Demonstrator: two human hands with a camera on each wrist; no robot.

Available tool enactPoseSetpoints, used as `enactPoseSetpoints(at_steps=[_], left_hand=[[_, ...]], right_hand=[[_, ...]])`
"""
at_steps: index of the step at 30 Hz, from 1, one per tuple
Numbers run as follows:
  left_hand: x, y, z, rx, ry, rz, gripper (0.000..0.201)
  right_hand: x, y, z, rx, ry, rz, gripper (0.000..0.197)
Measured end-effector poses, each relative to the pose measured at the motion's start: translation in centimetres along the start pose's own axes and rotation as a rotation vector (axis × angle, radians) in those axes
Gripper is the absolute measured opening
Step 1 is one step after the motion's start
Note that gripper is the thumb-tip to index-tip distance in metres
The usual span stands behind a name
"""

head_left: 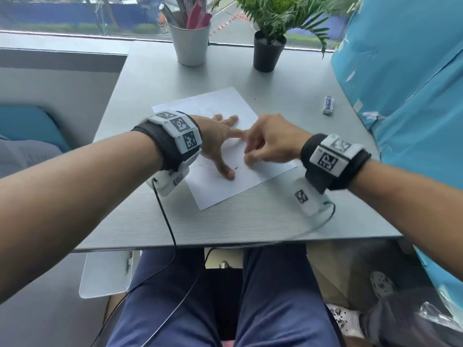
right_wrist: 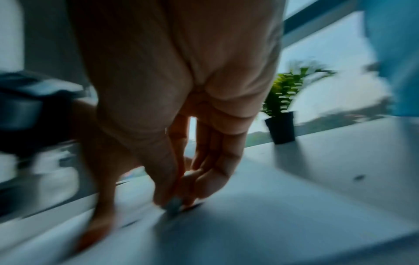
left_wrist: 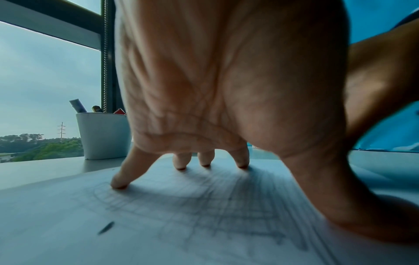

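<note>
A white paper sheet [head_left: 220, 191] with faint pencil lines lies askew on the grey table [head_left: 140, 221]. My left hand [head_left: 220, 141] rests on it with fingers spread straight and the thumb pressing near a short dark mark [head_left: 235, 168]. In the left wrist view the left hand's fingertips [left_wrist: 119, 184] touch the paper [left_wrist: 158, 224]. Just to the right, my right hand [head_left: 253, 154] is blurred, its fingers curled down onto the sheet. In the right wrist view the right hand [right_wrist: 179, 195] pinches a small grey object [right_wrist: 173, 206] against the paper [right_wrist: 249, 233]; blur hides what the object is.
A white pot [head_left: 191, 43] of pens and a black-potted plant [head_left: 268, 52] stand at the table's far edge by the window. An eraser [head_left: 328, 105] in a sleeve lies at the right. A blue panel [head_left: 413, 83] borders the right side. Cables hang over the near edge.
</note>
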State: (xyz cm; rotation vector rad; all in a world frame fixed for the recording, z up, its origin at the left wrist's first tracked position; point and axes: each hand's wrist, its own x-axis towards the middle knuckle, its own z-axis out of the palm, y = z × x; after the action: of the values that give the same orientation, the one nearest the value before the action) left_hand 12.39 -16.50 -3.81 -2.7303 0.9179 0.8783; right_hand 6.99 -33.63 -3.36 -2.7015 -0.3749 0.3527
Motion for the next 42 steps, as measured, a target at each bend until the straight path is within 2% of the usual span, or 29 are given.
enactPoseSetpoints(at_steps=[2,4,7,9,11,13,15,18,19,22,24,26,29,30,34,36,39,40,42], left_hand=[[-0.1,0.3,0.0,0.010,0.002,-0.008,0.125],[-0.1,0.5,0.0,0.014,0.011,-0.016,0.125],[0.0,0.3,0.0,-0.003,0.007,-0.010,0.127],[0.1,0.2,0.0,-0.003,0.005,-0.009,0.127],[0.1,0.4,0.0,0.011,0.007,-0.014,0.127],[0.0,0.6,-0.1,0.016,0.013,-0.026,0.126],[-0.2,0.7,-0.2,0.014,0.009,-0.029,0.126],[-0.2,0.5,-0.2,0.029,0.012,-0.010,0.127],[-0.1,0.4,-0.2,0.034,0.007,-0.010,0.126],[-0.1,0.7,-0.2,0.029,0.012,-0.020,0.126],[-0.2,0.6,-0.3,0.028,0.010,-0.025,0.127],[0.0,0.5,-0.3,0.016,0.000,-0.016,0.127],[0.2,0.2,-0.1,0.016,-0.010,-0.001,0.126],[0.2,0.2,-0.2,0.018,-0.013,-0.003,0.126],[0.0,0.6,-0.3,0.023,0.006,-0.026,0.127],[0.1,0.5,-0.3,0.007,-0.002,-0.018,0.126],[0.3,0.2,-0.1,-0.017,-0.017,0.024,0.122],[0.2,0.2,-0.1,-0.017,-0.021,0.023,0.123],[0.1,0.4,-0.1,-0.007,-0.012,-0.002,0.127]], right_hand=[[0.8,1.8,-1.6,0.009,0.094,0.107,0.008],[0.8,2.2,-1.6,0.001,0.155,0.120,0.007],[-0.7,-0.1,0.7,0.017,0.038,-0.017,0.001],[-0.7,0.1,0.4,0.029,-0.016,-0.004,0.004],[0.3,1.8,-1.4,0.035,0.063,0.109,0.007],[0.6,2.6,-2.0,0.002,0.139,0.130,0.005],[0.0,1.2,-0.7,0.009,0.118,0.049,0.002],[-1.1,-1.0,1.0,0.055,-0.042,-0.077,0.004],[-0.5,-0.6,0.5,0.042,-0.034,-0.055,0.004],[1.6,1.6,-2.0,-0.008,0.118,0.098,0.008],[1.8,1.4,-1.7,-0.048,0.157,0.093,0.007],[0.7,-0.6,-0.3,-0.044,0.100,0.020,0.003],[-0.4,-2.1,0.6,-0.036,-0.073,-0.077,0.004],[0.2,-1.3,0.0,-0.021,-0.067,-0.048,0.004],[2.6,1.6,-2.1,-0.045,0.153,0.102,0.006],[2.0,0.2,-0.9,-0.035,0.129,0.046,0.002],[0.1,-2.3,0.8,-0.024,-0.073,-0.095,0.005],[0.4,-1.8,0.4,-0.024,-0.092,-0.091,0.005],[1.9,0.1,-1.5,-0.022,0.007,0.023,0.005]])
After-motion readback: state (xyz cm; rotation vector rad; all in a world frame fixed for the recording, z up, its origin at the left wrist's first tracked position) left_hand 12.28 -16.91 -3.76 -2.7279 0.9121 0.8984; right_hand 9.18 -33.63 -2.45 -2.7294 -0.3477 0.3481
